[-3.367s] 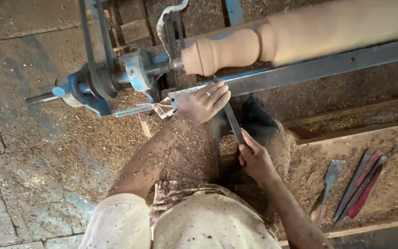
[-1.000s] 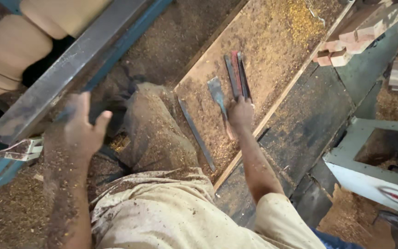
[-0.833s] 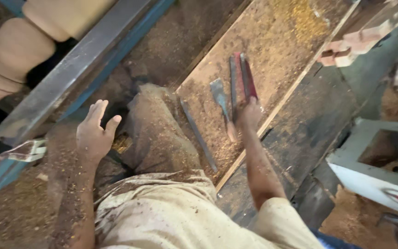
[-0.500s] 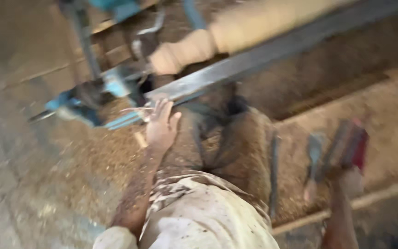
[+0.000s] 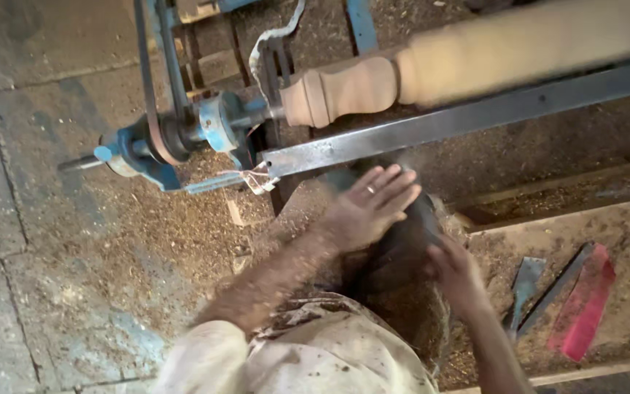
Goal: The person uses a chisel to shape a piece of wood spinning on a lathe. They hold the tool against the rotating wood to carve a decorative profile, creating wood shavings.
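A pale turned wooden spindle [image 5: 475, 66] is mounted on a blue lathe [image 5: 220, 120], its left end shaped into rounded beads. Below it runs a grey steel rest bar [image 5: 475, 117]. My left hand [image 5: 366, 211], dusted with sawdust and wearing a ring, hovers open with spread fingers just under the bar. My right hand [image 5: 457, 273] is lower right, blurred, closed around a long dark turning tool [image 5: 421, 215] that points up toward the bar. My sawdust-covered lap lies beneath both hands.
A flat grey chisel [image 5: 526, 281], a thin dark tool [image 5: 559, 284] and a red-handled tool [image 5: 585, 303] lie on a sawdust-strewn board at right. A drive belt [image 5: 151, 80] runs over the lathe's pulley. Stone floor with wood shavings [image 5: 111, 241] spreads to the left.
My view swung from the tool board back to the lathe. My right hand left the board and came in beside my left hand, now with a dark tool in it.
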